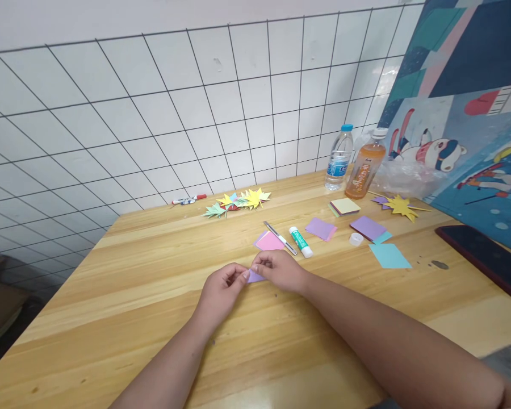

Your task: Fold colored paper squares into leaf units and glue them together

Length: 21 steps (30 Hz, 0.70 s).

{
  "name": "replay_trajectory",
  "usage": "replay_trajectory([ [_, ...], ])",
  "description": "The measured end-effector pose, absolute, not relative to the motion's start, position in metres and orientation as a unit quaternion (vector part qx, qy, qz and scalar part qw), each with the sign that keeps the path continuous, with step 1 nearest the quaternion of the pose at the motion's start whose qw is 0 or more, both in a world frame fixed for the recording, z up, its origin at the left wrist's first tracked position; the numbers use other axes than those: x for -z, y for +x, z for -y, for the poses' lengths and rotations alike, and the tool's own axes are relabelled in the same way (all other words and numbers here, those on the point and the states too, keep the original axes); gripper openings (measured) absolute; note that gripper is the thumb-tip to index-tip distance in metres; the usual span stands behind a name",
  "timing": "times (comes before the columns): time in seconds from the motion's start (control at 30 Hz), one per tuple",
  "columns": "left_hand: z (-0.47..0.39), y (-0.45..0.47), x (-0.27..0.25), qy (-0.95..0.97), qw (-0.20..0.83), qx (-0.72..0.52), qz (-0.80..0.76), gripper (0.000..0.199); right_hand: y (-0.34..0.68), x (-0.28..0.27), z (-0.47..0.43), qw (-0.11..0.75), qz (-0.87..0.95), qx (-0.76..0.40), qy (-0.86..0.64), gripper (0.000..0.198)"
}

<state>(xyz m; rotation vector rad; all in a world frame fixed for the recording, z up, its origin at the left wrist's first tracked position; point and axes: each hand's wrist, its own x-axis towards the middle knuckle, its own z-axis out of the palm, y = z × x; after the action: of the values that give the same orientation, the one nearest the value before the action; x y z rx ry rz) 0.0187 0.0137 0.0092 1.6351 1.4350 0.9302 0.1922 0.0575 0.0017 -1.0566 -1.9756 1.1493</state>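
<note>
Between my two hands, low over the table, is a small piece of purple paper [256, 276], partly covered by my fingers. My left hand [225, 285] pinches its left end, and my right hand [280, 269] grips its upper right part. Just beyond my right hand lie pink paper squares [269, 241] with a utility knife [280, 237] resting across them. A green and white glue stick [300, 242] lies to the right of the knife. Its white cap [356, 239] sits farther right.
Folded paper stars [255, 197] and markers [189, 199] lie near the tiled wall. Purple sheets [321, 228], a blue sheet [390, 256] and a pale yellow stack [344, 206] lie rightward. A water bottle [339, 159], an orange drink bottle [365, 165] and a dark phone [488, 258] stand or lie at right.
</note>
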Motion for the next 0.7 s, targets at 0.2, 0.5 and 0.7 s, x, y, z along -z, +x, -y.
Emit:
replay_trajectory([
  [0.2,-0.014,0.019,-0.008,0.639,0.38,-0.359,-0.564,0.022,0.193,-0.002,-0.058,0.311,0.746,-0.429,-0.404,0.015],
  [0.5,-0.012,0.019,-0.009,0.643,0.403,-0.359,-0.543,0.019,0.194,-0.009,-0.052,0.295,0.81,-0.332,-0.382,0.01],
  [0.7,-0.014,0.015,-0.015,0.457,0.513,-0.498,-0.53,0.018,0.198,-0.024,-0.045,0.409,0.798,-0.226,-0.38,0.029],
])
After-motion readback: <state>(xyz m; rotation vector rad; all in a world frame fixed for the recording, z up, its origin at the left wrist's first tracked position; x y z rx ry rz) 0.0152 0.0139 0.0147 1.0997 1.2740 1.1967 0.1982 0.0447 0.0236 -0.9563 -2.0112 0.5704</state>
